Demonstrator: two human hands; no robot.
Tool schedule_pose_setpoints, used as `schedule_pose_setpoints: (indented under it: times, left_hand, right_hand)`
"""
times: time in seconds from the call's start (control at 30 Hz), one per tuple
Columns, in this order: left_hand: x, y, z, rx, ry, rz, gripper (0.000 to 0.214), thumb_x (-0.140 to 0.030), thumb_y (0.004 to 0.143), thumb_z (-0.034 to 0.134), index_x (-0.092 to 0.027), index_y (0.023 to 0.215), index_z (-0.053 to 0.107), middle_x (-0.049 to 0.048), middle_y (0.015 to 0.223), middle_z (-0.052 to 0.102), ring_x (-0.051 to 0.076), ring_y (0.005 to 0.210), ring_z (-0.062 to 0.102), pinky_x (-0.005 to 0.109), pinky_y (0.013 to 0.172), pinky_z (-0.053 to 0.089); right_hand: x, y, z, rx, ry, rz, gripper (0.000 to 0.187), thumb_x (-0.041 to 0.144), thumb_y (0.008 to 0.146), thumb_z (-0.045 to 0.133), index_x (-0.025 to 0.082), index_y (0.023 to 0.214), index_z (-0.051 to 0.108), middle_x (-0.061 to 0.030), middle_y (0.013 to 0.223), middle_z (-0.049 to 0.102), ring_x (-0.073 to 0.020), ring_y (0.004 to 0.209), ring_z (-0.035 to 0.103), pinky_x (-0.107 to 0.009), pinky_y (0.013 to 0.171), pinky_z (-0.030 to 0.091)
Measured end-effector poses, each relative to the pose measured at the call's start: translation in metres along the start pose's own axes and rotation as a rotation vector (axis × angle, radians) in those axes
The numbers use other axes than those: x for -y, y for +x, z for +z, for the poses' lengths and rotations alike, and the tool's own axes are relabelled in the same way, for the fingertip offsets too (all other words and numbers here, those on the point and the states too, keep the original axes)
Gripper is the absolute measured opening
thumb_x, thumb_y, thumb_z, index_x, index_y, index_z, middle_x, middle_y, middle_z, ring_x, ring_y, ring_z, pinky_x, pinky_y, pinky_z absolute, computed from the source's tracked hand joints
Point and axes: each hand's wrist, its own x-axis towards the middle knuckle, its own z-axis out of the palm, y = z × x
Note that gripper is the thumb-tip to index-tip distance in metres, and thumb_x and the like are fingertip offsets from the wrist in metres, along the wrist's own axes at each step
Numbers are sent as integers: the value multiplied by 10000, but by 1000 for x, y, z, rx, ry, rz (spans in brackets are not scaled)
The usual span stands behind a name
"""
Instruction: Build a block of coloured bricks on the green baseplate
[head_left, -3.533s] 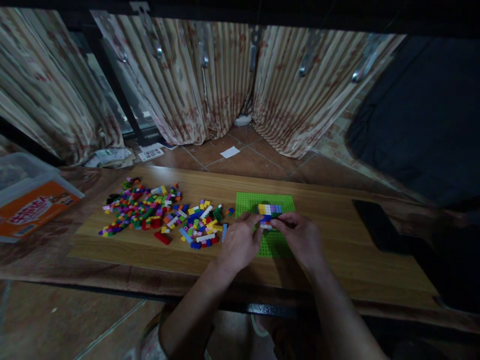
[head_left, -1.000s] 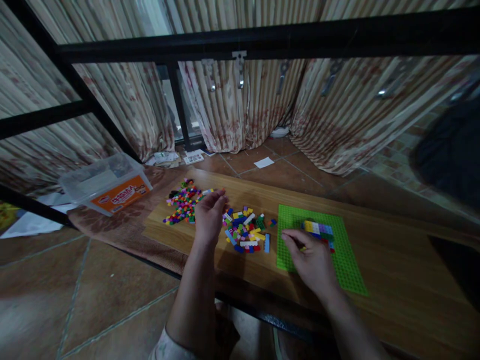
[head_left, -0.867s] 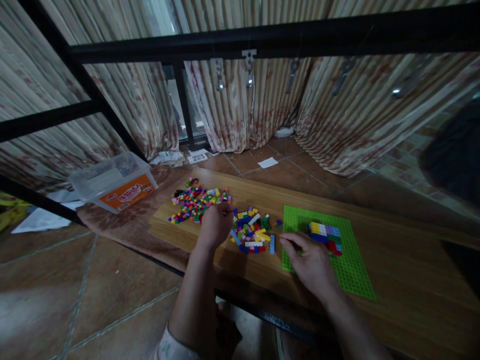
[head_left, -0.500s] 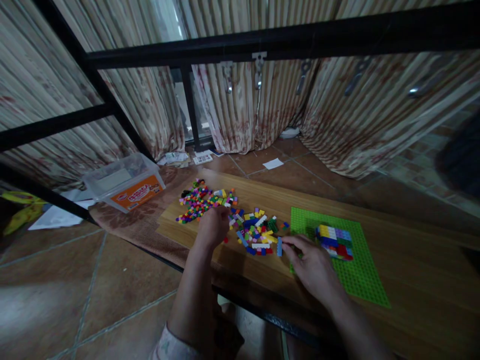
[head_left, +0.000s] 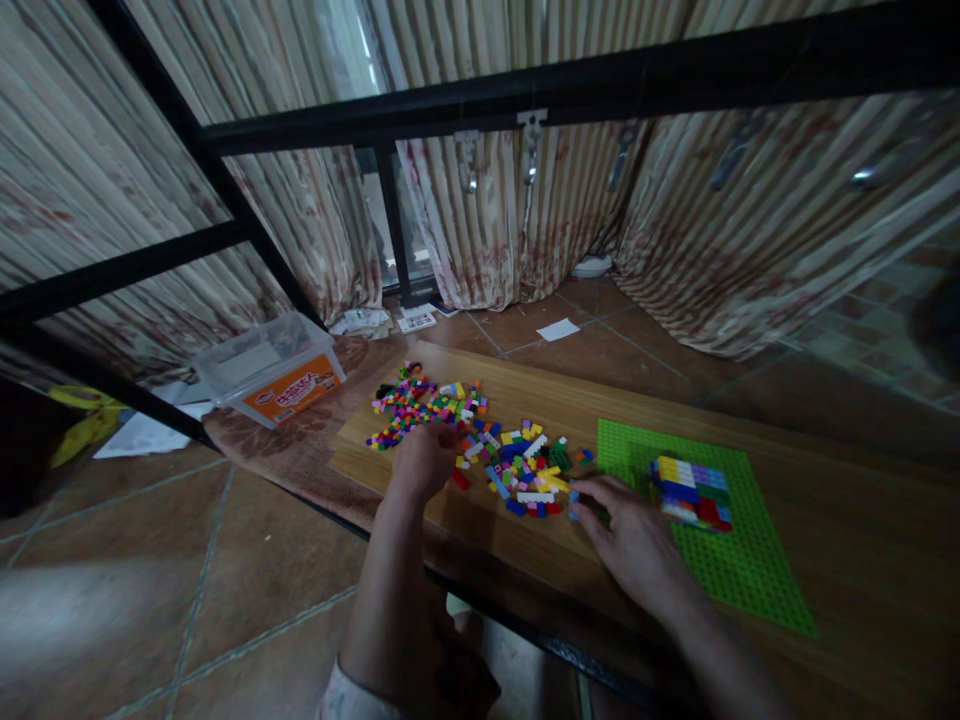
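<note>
My right hand [head_left: 626,525] pinches a light blue building brick [head_left: 574,504] between thumb and fingertips, just right of the loose larger bricks [head_left: 525,468]. My left hand [head_left: 424,462] is curled closed at the gap between those bricks and the heap of small bricks [head_left: 409,405]; its fingertips are hidden, so what they hold cannot be seen. A red brick [head_left: 459,480] lies beside it on the board. Beyond my right hand, a multicoloured block of joined bricks [head_left: 691,492] sits on the green baseplate [head_left: 757,560].
Everything lies on a long wooden board [head_left: 517,385] over a brown cloth [head_left: 360,505]. A clear plastic box [head_left: 274,370] with an orange label stands at the left. A black metal rail [head_left: 480,105] and striped curtains [head_left: 495,230] are behind.
The view has shifted slightly, moving the scene rightward. My right hand keeps its pinch on the light blue brick, which has turned a little. The red brick beside my left hand shows more fully.
</note>
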Motion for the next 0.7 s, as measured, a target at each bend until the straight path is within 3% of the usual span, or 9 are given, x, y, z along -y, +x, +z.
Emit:
schedule_pose_setpoints:
  times: [0.23,0.43,0.53,0.7]
  left_hand:
    - [-15,-1,9,4,82,30,204,-198,740,598,-207,901,724,61,854,720,206,822,643,274,695,434]
    - [-20,0,11,-77,57,49,178,-165,780,551,-172,866,706,89,859,707,218,867,642,295,759,453]
    - [-25,0,12,-37,-233,114,180,-211,807,547,-152,898,691,60,814,690,179,770,627,274,702,469]
    - [-47,-12,18,366,-901,177,292,-379,759,658,-145,933,669,20,776,654,123,651,587,247,630,485]
  right_hand:
    - [4,0,0,39,40,-10,235,267,874,495,233,1039,659,-64,1060,681,-228,975,642,-382,865,503]
    - [5,0,1,-8,80,-45,234,277,883,500,258,1045,668,-57,1105,671,-219,998,644,-369,865,517]
    - [6,1,0,-74,97,-28,230,323,898,503,256,1046,667,-66,1113,668,-229,1027,631,-386,896,504]
    - [13,4,-5,-197,244,13,240,320,910,506,239,1087,647,-70,1057,672,-201,958,640,-361,860,513]
